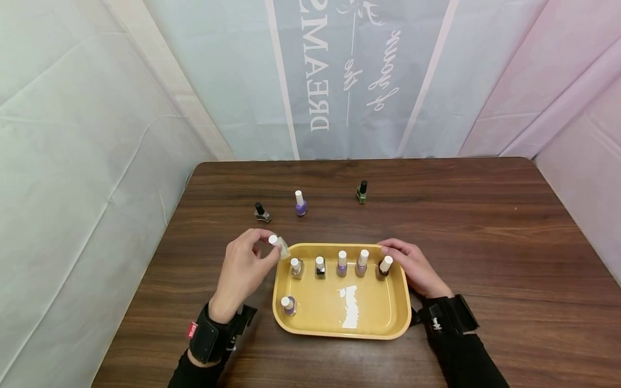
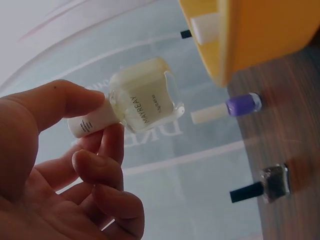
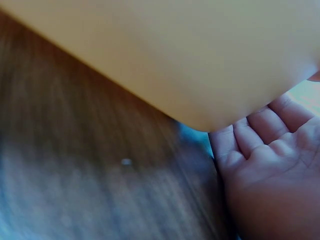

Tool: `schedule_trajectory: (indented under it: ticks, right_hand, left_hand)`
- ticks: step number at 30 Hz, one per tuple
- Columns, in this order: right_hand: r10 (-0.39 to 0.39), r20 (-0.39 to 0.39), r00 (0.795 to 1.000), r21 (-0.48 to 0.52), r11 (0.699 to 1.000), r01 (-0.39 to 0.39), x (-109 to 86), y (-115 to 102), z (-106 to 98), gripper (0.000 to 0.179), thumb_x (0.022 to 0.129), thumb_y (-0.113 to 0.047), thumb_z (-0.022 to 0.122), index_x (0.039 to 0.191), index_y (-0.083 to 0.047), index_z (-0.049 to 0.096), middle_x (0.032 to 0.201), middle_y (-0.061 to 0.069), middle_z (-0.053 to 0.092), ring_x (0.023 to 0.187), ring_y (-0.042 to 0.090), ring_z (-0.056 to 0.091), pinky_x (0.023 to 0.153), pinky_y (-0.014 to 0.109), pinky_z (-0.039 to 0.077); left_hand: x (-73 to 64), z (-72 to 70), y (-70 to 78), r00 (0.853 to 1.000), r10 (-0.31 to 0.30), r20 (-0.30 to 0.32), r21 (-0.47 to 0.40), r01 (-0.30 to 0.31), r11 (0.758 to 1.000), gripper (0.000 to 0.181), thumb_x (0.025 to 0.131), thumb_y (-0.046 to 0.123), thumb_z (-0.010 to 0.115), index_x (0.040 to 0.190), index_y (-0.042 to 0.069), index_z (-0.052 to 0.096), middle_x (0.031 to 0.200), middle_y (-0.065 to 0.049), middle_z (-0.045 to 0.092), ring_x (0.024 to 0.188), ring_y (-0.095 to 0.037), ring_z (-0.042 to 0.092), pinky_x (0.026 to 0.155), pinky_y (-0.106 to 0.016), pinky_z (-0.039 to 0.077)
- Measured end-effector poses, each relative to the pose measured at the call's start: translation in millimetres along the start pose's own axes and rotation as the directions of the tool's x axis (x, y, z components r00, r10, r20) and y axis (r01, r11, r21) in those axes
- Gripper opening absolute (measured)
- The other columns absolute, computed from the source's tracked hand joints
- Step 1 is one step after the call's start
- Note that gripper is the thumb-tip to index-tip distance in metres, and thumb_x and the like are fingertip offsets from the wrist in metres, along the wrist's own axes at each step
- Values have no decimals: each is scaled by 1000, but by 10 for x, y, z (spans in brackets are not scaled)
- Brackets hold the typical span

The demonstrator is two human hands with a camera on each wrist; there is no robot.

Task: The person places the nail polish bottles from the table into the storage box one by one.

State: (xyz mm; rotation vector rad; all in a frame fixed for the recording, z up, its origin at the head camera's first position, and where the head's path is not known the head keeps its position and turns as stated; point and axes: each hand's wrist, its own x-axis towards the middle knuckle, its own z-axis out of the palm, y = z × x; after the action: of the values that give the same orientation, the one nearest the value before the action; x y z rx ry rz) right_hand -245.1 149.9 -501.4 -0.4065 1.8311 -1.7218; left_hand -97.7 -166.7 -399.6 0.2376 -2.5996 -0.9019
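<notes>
My left hand [image 1: 245, 264] pinches a nail polish bottle [image 2: 147, 95] by its white cap, between thumb and fingers. Pale, see-through glass tilts over the back left corner of a yellow tray [image 1: 339, 333]. At the tray's back right corner, my right hand [image 1: 412, 264] grips the rim, thumb at the edge and fingers against the outer wall. Inside, a row of white-capped nail polish bottles [image 1: 342, 264] stands along the back, from a clear glittery one [image 1: 296, 268] to a dark one [image 1: 384, 268]. A purple bottle [image 1: 288, 305] stands at the front left.
Behind the tray, on the dark wooden table [image 1: 485, 226], are a black-capped grey bottle [image 1: 262, 213], a white-capped purple bottle [image 1: 301, 203] and a black-capped green bottle [image 1: 361, 192]. Hanging cloth [image 1: 242, 64] borders the table's back and sides.
</notes>
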Motion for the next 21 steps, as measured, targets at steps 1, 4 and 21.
schedule_trajectory:
  ticks: [1, 4, 21]
  right_hand:
    - [0, -1, 1000, -2, 1000, 0, 0, 0, 0, 43, 98, -30, 55, 121, 7, 56, 103, 3, 66, 85, 14, 69, 72, 33, 59]
    - [-1, -3, 1000, -4, 1000, 1, 1, 0, 2, 44, 98, -30, 55, 121, 8, 55, 103, 4, 65, 85, 14, 69, 72, 33, 59]
    - [-5, 3, 1000, 3, 1000, 5, 8, 16, -6, 44, 98, -30, 55, 121, 8, 55, 104, 4, 65, 86, 15, 69, 71, 34, 59]
  left_hand:
    - [-9, -2, 19, 1000, 11, 7, 0, -11, 1000, 15, 81, 14, 74, 94, 10, 69, 84, -2, 62, 57, -9, 41, 52, -21, 32]
    - [-37, 3, 68, 999, 41, 24, -1, -41, 999, 14, 80, 12, 75, 93, 11, 69, 81, 0, 60, 57, -8, 40, 52, -20, 32]
    - [-169, 71, 285, 977, 132, 167, 21, -137, 990, 16, 75, 15, 79, 86, 14, 68, 74, 6, 57, 61, -5, 40, 52, -18, 33]
